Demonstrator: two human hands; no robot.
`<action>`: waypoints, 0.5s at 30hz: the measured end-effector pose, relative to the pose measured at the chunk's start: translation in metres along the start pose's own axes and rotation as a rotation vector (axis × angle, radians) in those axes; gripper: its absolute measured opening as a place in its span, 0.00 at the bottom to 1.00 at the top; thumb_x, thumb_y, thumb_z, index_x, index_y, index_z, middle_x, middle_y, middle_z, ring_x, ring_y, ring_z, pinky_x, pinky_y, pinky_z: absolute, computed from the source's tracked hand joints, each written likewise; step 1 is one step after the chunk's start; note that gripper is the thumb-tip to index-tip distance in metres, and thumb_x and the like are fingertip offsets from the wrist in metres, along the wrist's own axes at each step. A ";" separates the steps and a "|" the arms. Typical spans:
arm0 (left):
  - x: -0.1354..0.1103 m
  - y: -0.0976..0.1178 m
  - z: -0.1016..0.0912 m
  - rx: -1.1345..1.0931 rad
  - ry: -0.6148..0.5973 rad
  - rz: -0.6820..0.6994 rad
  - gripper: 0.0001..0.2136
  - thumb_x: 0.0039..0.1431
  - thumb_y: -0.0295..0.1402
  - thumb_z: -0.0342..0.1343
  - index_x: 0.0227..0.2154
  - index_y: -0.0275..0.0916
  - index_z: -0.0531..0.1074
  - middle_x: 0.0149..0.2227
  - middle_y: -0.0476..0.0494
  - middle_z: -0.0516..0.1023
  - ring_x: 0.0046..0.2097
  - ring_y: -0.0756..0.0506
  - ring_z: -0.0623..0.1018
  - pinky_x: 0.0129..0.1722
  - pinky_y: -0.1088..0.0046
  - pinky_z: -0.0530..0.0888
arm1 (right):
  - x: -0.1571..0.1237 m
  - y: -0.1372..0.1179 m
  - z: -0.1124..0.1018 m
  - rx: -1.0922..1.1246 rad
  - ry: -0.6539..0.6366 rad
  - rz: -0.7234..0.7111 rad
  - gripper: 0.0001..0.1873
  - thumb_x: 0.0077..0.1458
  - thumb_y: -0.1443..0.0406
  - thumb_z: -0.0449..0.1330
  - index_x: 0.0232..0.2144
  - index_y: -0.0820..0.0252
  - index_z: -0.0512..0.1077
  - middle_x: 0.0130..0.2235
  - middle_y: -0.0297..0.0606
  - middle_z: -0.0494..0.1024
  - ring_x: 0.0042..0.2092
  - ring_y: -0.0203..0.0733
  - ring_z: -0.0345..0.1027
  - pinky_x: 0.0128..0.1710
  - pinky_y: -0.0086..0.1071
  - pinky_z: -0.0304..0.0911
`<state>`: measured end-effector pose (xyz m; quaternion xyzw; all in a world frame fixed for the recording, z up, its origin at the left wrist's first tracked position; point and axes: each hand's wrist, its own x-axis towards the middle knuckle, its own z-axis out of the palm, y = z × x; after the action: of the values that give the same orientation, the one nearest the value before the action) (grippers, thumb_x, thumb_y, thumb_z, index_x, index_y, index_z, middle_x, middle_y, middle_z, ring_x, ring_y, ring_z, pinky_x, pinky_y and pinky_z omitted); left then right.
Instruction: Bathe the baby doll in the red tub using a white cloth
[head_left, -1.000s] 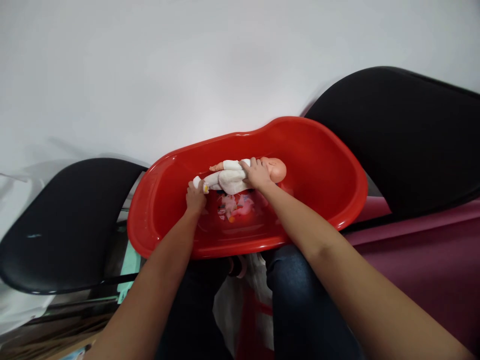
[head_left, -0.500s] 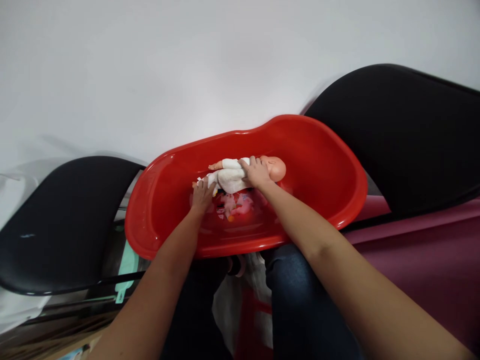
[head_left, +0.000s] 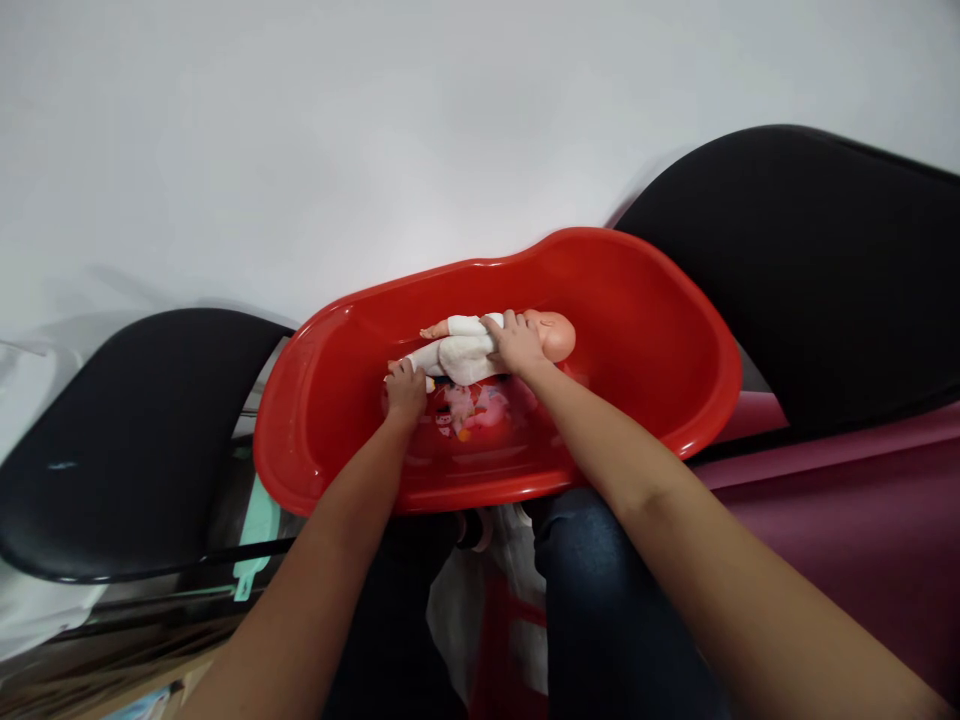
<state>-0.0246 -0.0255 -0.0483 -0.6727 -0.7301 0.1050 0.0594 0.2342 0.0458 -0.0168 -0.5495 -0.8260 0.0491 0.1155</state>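
A baby doll in a white suit lies on its side inside a red plastic tub, its bare head to the right. My right hand is closed on the doll's chest and shoulder. My left hand is closed around the doll's legs near the feet. A colourful picture shows on the tub's floor below the doll.
The tub rests across my knees in blue jeans. A black chair seat lies to the left, a larger black chair back to the right. A maroon surface is at lower right. A white wall is behind.
My left hand has shifted slightly to the right along the doll's legs and now covers the feet. My right hand and the doll's body have stayed in place.
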 end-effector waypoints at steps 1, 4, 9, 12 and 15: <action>0.000 0.004 0.000 -0.011 -0.034 -0.024 0.21 0.73 0.29 0.43 0.58 0.32 0.76 0.65 0.21 0.69 0.59 0.27 0.76 0.52 0.50 0.76 | 0.000 0.000 -0.001 -0.005 -0.003 0.002 0.40 0.64 0.58 0.65 0.75 0.47 0.61 0.63 0.54 0.67 0.60 0.61 0.63 0.58 0.46 0.55; 0.001 0.016 0.003 -0.066 -0.114 -0.083 0.20 0.72 0.29 0.45 0.58 0.30 0.76 0.60 0.19 0.74 0.52 0.28 0.81 0.48 0.49 0.78 | -0.002 -0.002 -0.005 -0.015 -0.023 0.012 0.39 0.65 0.58 0.65 0.75 0.47 0.60 0.64 0.54 0.67 0.60 0.60 0.64 0.58 0.46 0.55; 0.004 0.030 0.012 -0.318 -0.112 0.057 0.17 0.72 0.33 0.53 0.59 0.36 0.75 0.55 0.29 0.80 0.55 0.33 0.82 0.53 0.60 0.77 | -0.001 -0.002 -0.006 -0.006 -0.031 0.025 0.38 0.66 0.59 0.63 0.75 0.47 0.59 0.64 0.54 0.67 0.60 0.59 0.63 0.59 0.46 0.53; 0.005 0.032 0.020 -0.451 -0.045 0.074 0.21 0.70 0.32 0.56 0.63 0.35 0.71 0.58 0.28 0.78 0.56 0.34 0.81 0.56 0.62 0.76 | 0.000 -0.001 -0.003 -0.001 -0.024 0.032 0.38 0.66 0.58 0.63 0.75 0.47 0.60 0.64 0.54 0.67 0.60 0.59 0.63 0.58 0.46 0.54; 0.005 0.028 0.025 -0.423 -0.037 0.083 0.21 0.69 0.28 0.55 0.63 0.33 0.72 0.60 0.26 0.76 0.58 0.32 0.80 0.59 0.59 0.75 | -0.001 -0.001 -0.003 -0.003 -0.021 0.015 0.38 0.66 0.58 0.62 0.75 0.47 0.60 0.64 0.53 0.67 0.60 0.59 0.62 0.58 0.46 0.54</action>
<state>-0.0038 -0.0205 -0.0789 -0.6975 -0.7086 -0.0358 -0.1008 0.2344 0.0445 -0.0141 -0.5556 -0.8230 0.0543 0.1056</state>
